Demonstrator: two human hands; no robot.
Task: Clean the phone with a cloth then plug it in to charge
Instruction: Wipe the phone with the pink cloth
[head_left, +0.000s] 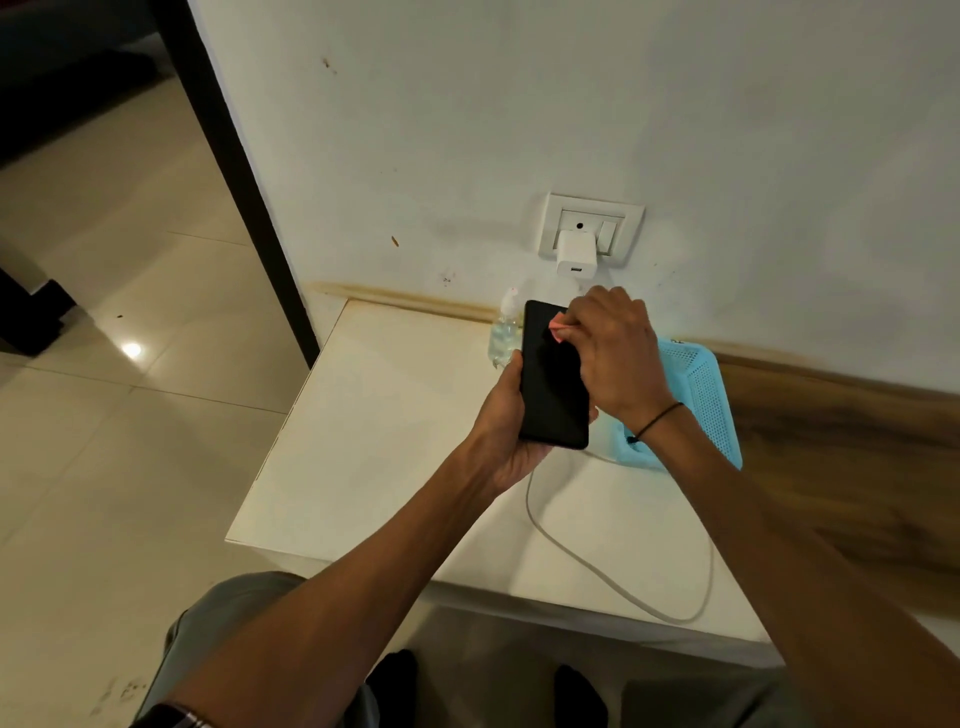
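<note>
Phone in L hand, cloth in R hand

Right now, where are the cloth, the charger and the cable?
cloth (557, 328): head view, pink edge showing under the right hand's fingers, on the phone screen.
charger (575, 254): head view, front of the white block in the wall socket.
cable (597, 571): head view, grey loop on the table.

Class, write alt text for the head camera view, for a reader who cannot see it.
A left hand holds a black phone while the right hand rubs its screen with a pink cloth. Beyond, a white charger sits in a wall socket; a cable lies on the white table.
</note>
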